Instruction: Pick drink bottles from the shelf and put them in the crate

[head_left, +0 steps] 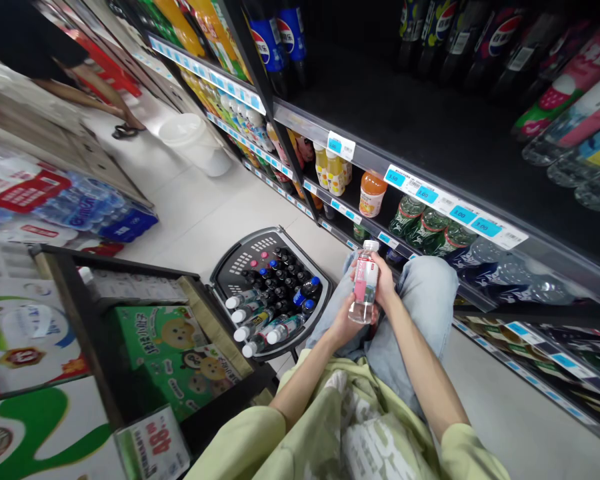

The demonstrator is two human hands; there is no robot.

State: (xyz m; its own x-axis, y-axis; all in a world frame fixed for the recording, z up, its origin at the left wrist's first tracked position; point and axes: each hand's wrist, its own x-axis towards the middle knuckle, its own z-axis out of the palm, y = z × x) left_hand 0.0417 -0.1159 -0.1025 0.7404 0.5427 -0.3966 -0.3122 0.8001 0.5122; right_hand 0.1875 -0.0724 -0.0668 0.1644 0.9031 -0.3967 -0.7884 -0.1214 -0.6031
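Both of my hands are wrapped around a clear soda bottle [364,283] with a white cap and a pink and white label, held upright above my knees. My left hand [345,321] grips its lower left side. Higher on the right side is my right hand [385,283], its fingers partly hidden behind the bottle. On the floor to the left stands a dark basket [237,250] holding many drink bottles, some with white caps [250,348], others dark with black or blue caps [307,290].
A shelf [325,130] with price tags runs along the right, holding cola bottles [293,33], an orange drink [373,193] and green bottles [433,227]. Boxed goods [165,353] sit at the left. A white bucket [195,143] and another person's legs [100,93] are farther off.
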